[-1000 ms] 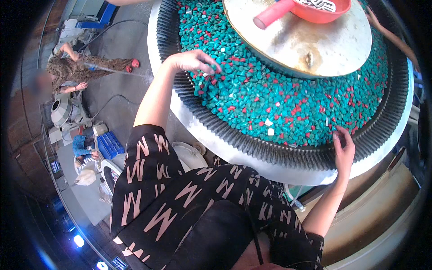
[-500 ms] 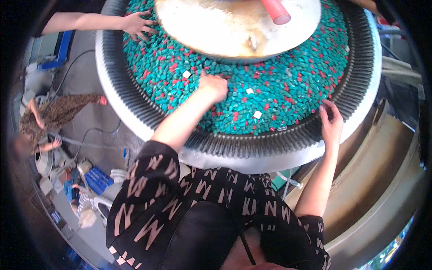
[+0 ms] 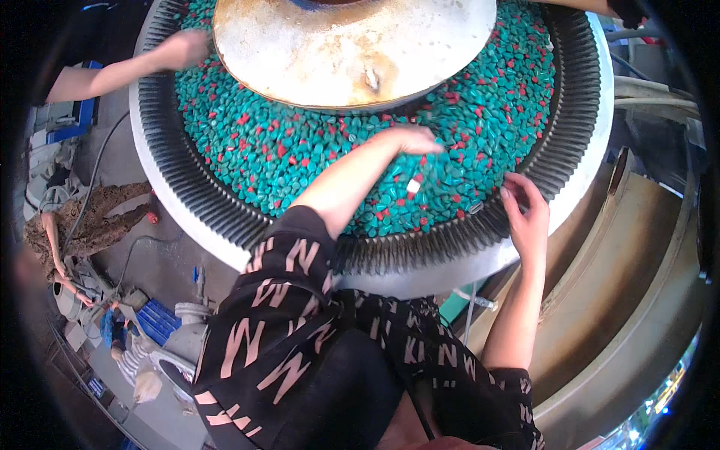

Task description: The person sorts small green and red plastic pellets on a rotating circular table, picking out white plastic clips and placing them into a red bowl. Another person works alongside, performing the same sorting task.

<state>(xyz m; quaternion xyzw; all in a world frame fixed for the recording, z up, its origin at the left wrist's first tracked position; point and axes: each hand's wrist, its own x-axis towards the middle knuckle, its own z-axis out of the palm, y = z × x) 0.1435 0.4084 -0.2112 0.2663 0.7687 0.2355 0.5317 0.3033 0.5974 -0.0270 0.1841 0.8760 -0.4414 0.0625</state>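
A broad round bowl with a white rim point(image 3: 581, 161) and a ribbed black lining point(image 3: 442, 247) holds a thick layer of small teal and red pieces point(image 3: 262, 139). My left hand point(image 3: 411, 140) reaches over this layer, fingers down among the pieces; motion blurs them, so any grip is hidden. Just below that hand lies a blurred white piece point(image 3: 414, 184). My right hand point(image 3: 527, 206) rests at the near right edge of the lining, thumb and fingers apart with nothing between them.
A stained pale metal dome point(image 3: 337, 56) rises mid-bowl. Another person's blurred hand point(image 3: 186, 49) is over the far left pieces. Curved tan metal channels point(image 3: 600, 300) stand at the right. Two people and blue crates point(image 3: 157, 311) are at the left, with cables on the floor.
My left hand has swept right across the pieces. The other person's hand has lifted or drawn back, blurred. The whole view has shifted, so the bowl appears further left.
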